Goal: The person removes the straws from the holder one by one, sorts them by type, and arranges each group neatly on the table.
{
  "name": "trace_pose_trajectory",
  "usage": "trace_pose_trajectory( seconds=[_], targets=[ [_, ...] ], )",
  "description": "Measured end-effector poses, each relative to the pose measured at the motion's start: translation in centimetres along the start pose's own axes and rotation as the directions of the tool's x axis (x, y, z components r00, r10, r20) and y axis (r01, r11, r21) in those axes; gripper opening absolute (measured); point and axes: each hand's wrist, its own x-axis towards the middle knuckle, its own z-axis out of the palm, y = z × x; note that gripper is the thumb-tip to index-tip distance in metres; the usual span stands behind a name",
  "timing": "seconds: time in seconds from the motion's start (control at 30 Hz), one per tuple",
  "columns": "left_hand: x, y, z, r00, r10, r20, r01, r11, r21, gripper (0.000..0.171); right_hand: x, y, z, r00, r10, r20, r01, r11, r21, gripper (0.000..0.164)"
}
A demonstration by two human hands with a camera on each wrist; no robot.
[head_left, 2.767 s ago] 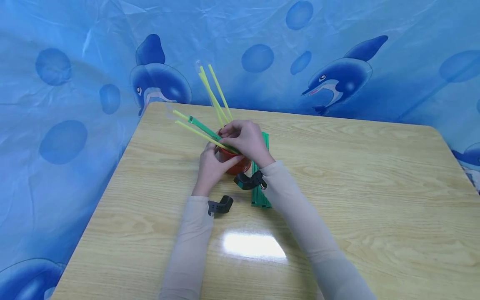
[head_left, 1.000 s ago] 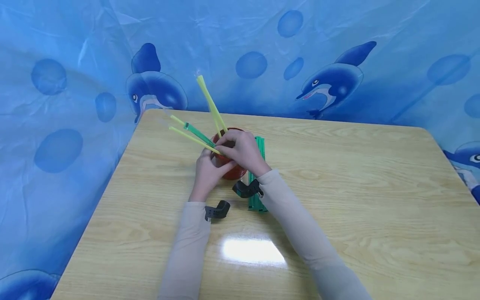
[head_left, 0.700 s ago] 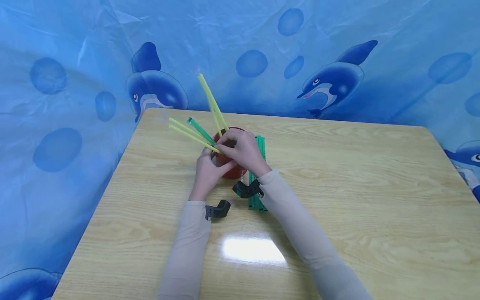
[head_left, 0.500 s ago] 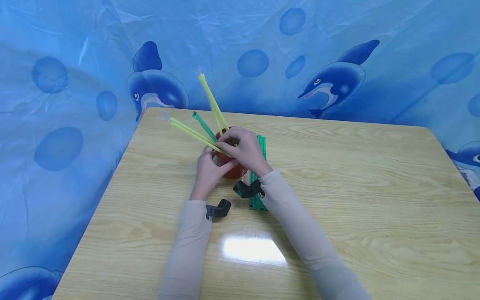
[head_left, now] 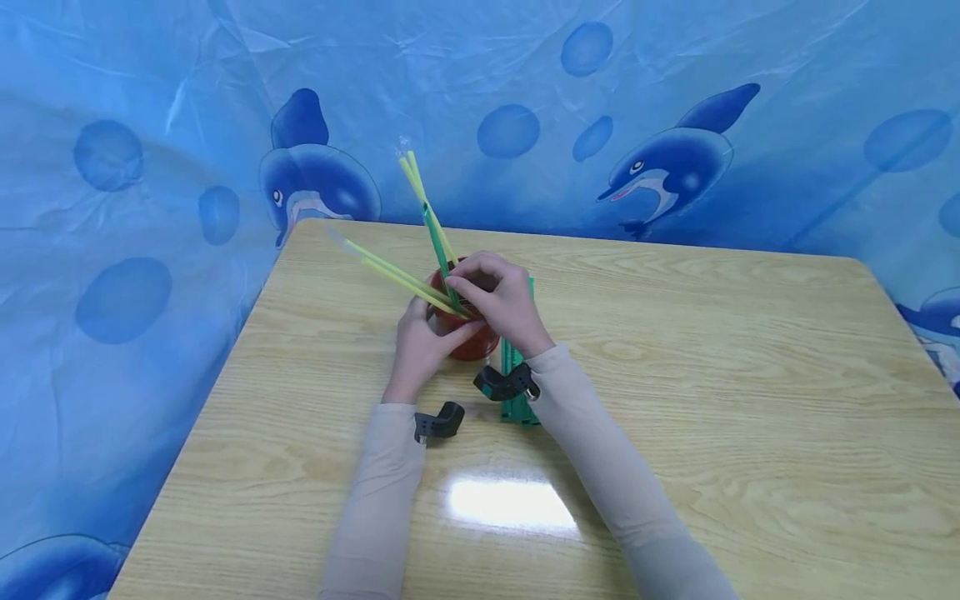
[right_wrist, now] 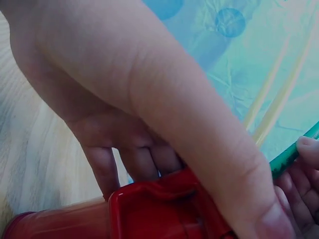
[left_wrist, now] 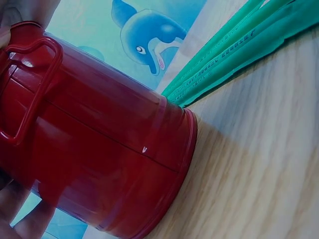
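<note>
While the left hand (head_left: 422, 348) is gripping the red can (head_left: 474, 345), the right hand (head_left: 506, 298) is pinching 1 green packet (head_left: 437, 239) at its thumb tip, the lower end dipping into the can. Because yellow straws (head_left: 397, 275) are crowding the mouth, leaning past the left hand, the packet could be snagging on them; slackening left fingers could be letting the can tip toward other green packets (left_wrist: 219, 69) near the right hand.

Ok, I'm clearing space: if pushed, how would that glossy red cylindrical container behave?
The glossy red cylindrical container seems stiff, showing no obvious dent. Being round, it could roll if toppled, though its red loop-shaped handle would probably interrupt that.
</note>
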Motion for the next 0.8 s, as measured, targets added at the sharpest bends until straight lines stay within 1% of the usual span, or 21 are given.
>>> trace_pose_trajectory(
  seconds=[0.1,0.2,0.33,0.47,0.6,0.8],
  targets=[
    [0.0,-0.1,0.0,1.000,0.002,-0.004,-0.002,1.000,0.009,0.080,-0.1,-0.1,-0.1,1.000,0.009,-0.005,-0.009,0.999,0.031,0.012],
    [0.0,-0.1,0.1,1.000,0.001,-0.007,-0.001,1.000,0.010,0.080,-0.2,0.0,-0.2,1.000,0.007,-0.014,-0.007,0.999,0.037,0.012],
    [-0.1,-0.1,0.1,1.000,-0.003,-0.006,0.003,1.000,0.009,0.081,-0.3,-0.1,-0.3,0.999,-0.021,-0.039,0.022,0.999,0.027,0.012],
    [-0.1,-0.2,0.1,1.000,0.006,-0.014,-0.006,1.000,0.012,0.079,-0.4,-0.4,-0.4,0.995,-0.070,-0.072,0.072,0.997,0.024,0.012],
    [0.0,-0.2,0.2,0.999,0.025,-0.024,-0.025,1.000,0.019,0.076,-0.5,-0.9,-0.6,0.983,-0.135,-0.121,0.140,0.990,0.033,0.010],
    [0.0,-0.1,0.1,1.000,0.007,-0.024,-0.006,1.000,0.009,0.074,-0.6,-1.9,-1.1,0.954,-0.216,-0.207,0.228,0.973,0.039,0.008]
  ],
)
